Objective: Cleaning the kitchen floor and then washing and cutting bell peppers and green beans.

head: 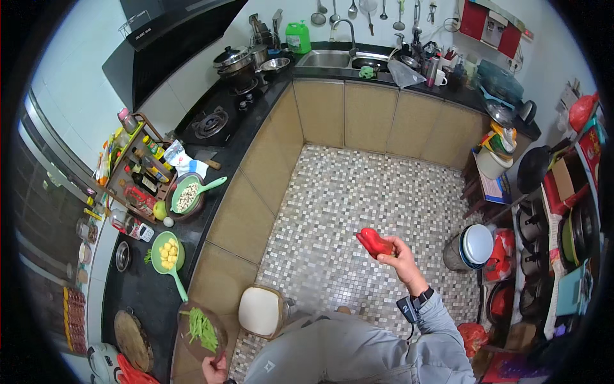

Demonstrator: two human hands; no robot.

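A red bell pepper is gripped in my right hand, held over the tiled floor. At the bottom left, my left hand grips the near rim of a brown bowl with cut green vegetable pieces in it. Just beyond that bowl, a green strainer with yellow chunks stands on the black counter. Another green strainer of small pale pieces rests in a dark bowl. A round wooden cutting board lies to the left of my left hand.
A small metal bowl and a rack of bottles stand on the left counter, with a cleaver beyond. A white-lidded bin stands by the cabinets. Buckets and a pot shelf are on the right.
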